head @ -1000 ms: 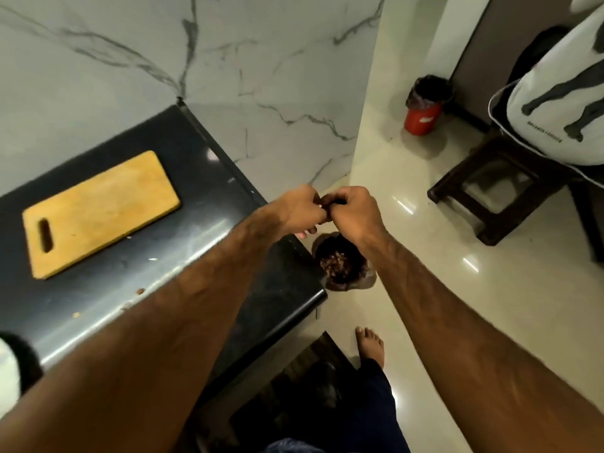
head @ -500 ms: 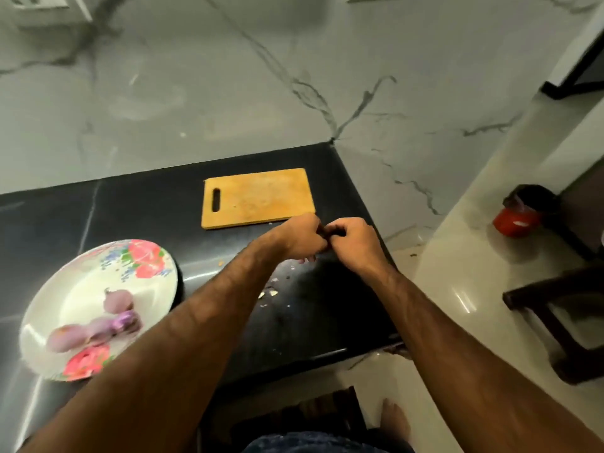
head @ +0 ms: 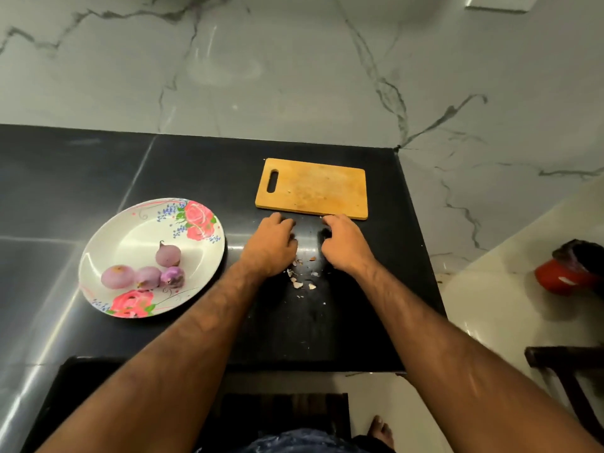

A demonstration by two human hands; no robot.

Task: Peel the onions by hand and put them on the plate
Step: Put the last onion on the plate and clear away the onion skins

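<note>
Left hand (head: 273,245) and right hand (head: 344,245) seen at dark worktop (head: 196,171), just before cutting board (head: 313,188), slightly apart. Fingers of both curled downward, tips hidden under knuckles; whether anything is held cannot be told. Peel scraps (head: 297,283) scattered between wrists. Four peeled onions (head: 148,276) laid on flowered plate (head: 130,237), left of hands. Red bin (head: 562,281) partly cut off at right edge.

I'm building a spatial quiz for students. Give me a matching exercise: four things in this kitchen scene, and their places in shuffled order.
Things
1. peeled onions
2. wooden cutting board
3. onion-skin scraps
4. red bin

Places
A. on the floor, far right
B. on the floral plate
C. on the black counter, between the left hand and the right hand
D. on the counter, just beyond both hands

Pairs: 1-B, 2-D, 3-C, 4-A
</note>
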